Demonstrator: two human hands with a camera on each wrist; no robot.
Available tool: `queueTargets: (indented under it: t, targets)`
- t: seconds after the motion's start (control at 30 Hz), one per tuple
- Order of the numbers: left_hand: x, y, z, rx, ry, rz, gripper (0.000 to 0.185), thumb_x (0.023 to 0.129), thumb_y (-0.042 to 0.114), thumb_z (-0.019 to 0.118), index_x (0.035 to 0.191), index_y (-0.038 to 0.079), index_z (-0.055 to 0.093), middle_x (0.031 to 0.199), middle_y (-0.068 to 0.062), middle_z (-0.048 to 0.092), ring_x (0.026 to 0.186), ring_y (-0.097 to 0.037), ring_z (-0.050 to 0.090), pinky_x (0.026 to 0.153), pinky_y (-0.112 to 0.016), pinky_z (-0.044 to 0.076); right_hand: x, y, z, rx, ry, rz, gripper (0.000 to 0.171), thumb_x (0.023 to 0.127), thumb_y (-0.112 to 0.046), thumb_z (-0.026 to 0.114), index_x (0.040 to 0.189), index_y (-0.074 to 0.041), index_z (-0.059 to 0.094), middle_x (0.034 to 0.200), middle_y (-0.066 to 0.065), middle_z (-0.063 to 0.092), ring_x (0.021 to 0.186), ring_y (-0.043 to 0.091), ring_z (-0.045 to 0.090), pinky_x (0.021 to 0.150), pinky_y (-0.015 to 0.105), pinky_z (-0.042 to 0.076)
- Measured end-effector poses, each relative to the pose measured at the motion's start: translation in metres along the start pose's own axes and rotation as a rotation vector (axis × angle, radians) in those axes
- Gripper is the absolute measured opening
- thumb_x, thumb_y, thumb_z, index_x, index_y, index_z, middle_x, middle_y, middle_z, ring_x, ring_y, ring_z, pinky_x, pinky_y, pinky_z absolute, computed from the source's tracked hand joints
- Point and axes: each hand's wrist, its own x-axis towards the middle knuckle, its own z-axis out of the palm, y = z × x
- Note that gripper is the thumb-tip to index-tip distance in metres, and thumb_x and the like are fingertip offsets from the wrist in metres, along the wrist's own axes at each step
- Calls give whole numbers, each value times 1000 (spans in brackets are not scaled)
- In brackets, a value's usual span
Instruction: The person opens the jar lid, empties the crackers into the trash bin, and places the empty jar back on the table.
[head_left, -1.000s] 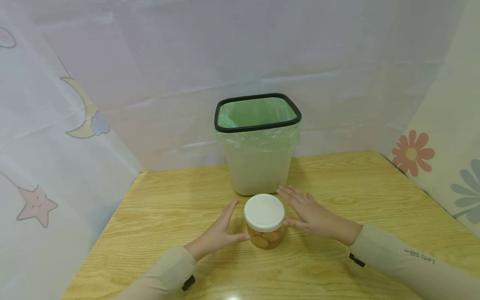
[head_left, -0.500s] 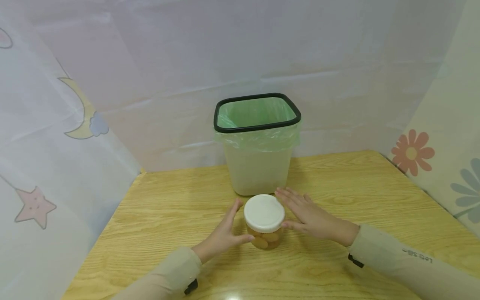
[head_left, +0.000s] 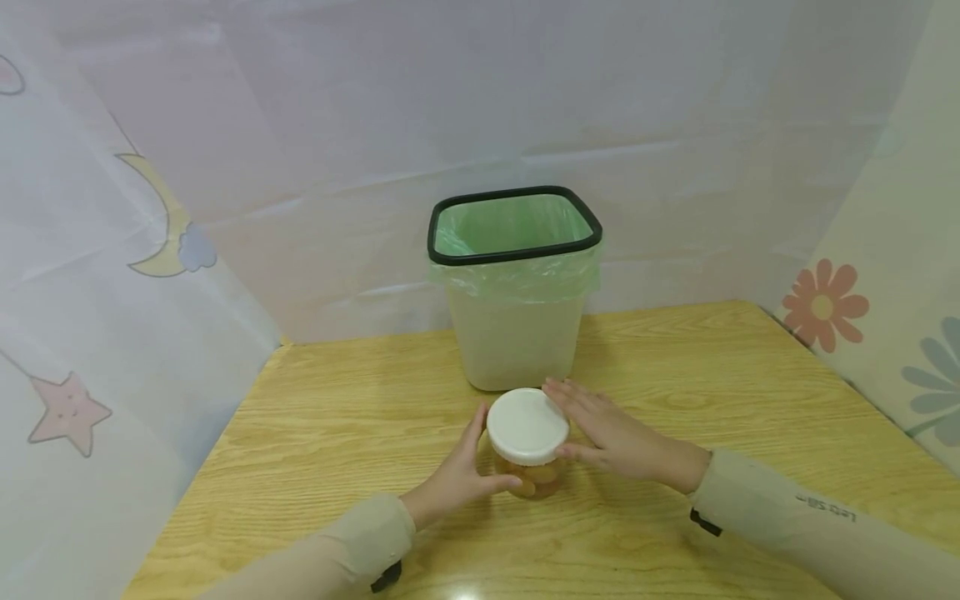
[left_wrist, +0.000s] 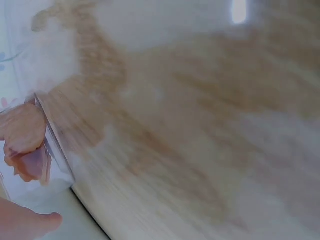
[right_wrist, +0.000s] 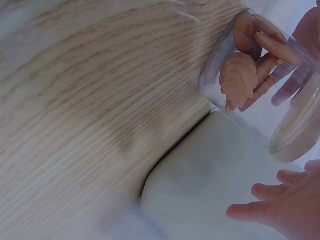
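Jar (head_left: 528, 454) with white lid (head_left: 528, 426) stands upright on the worktop (head_left: 675, 542), dead centre between your two hands, just in front of the bin (head_left: 516, 292), which sits at 12 o'clock from it. Long axis of the jar is vertical, lid on top. Biscuit-like pieces (right_wrist: 239, 80) inside; you see them through the clear wall in the right wrist view.

Your left hand (head_left: 457, 475) is at 9 o'clock of the jar, fingers straight and together, thumb at the lower wall, looks touching. Your right hand (head_left: 611, 433) is at 3 o'clock, fingers (head_left: 573, 398) straight and slightly spread, tips at the lid rim at about 1 o'clock, thumb near the jar side. Neither hand curls round it. Both about equally near; the left looks slightly closer to the body, the right to the lid.

Right wrist view: fingertips (right_wrist: 260, 200) loosely extended, apart from the glass. Left wrist view is blurred: only a fingertip (left_wrist: 30, 222) and the jar edge show, and you cannot tell contact there
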Motion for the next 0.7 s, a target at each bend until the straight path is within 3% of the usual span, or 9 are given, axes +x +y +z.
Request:
queueTargets:
  t: [0.27,0.7]
  targets:
    - [4,0,5,-81,-3,-30,116,82,34,78,154,4,-7,161,-18,3,145,-41,3,110,-66,12,2,-4,-1,9,-19,8,76,97,-41,56,151,0,24,155,24,25,139,47,25,98,75,24]
    - [20,-8,-3,-132,-97,-25,110,80,30,82,156,20,3,160,-7,12,146,-32,8,111,-63,8,13,-15,6,45,-35,48,84,91,-43,65,151,2,26,156,23,23,141,45,21,100,74,23]
